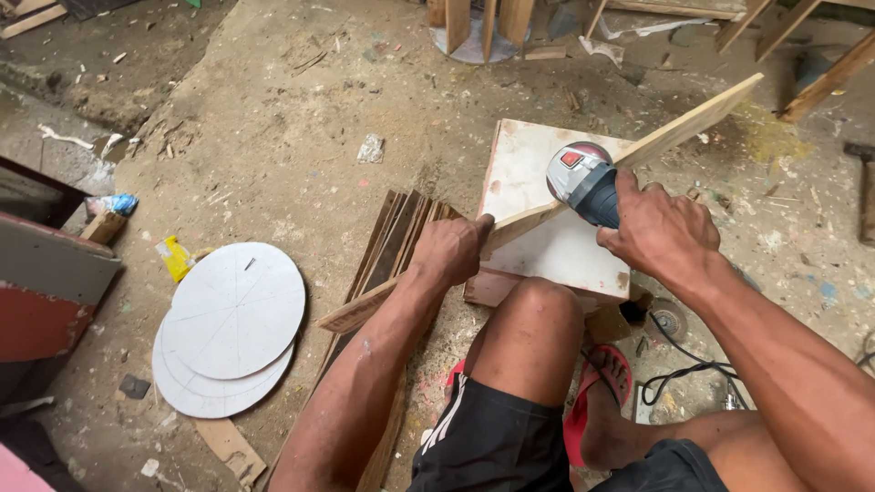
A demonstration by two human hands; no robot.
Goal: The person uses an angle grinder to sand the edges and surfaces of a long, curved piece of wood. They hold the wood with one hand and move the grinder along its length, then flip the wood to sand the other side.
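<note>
Head view, looking down at a dirt workshop floor; inventory follows

1. Wooden plank (679,128): long, pale, narrow, set on edge and slanting from lower left to upper right. It crosses over the white block and its lower end reaches past the stack of strips.

2. Left hand (448,252): closed around the plank near its lower half, fingers wrapped over the top edge, pinning it down.

3. Right hand (658,230): closed in a grip on the dark body of the angle grinder.

4. Angle grinder (583,178): grey head with a red patch, pressed against the near face of the plank, roughly at its middle. Disc not visible from here.

5. White block (533,169): square, flat-topped, reddish stains at the edges, lying under the plank.

6. Bare knee (533,319): the person's own, just in front of the block; black shorts below.

7. Red sandal (606,369): on the foot to the right of the knee.

8. Black cable (679,369): looped on the ground near the sandal.

9. Stack of dark wooden strips (394,237): lying on the ground left of the block, partly under the left forearm.

10. 2 white round boards (228,333): overlapping, marked with pencil lines, well apart to the left
</note>
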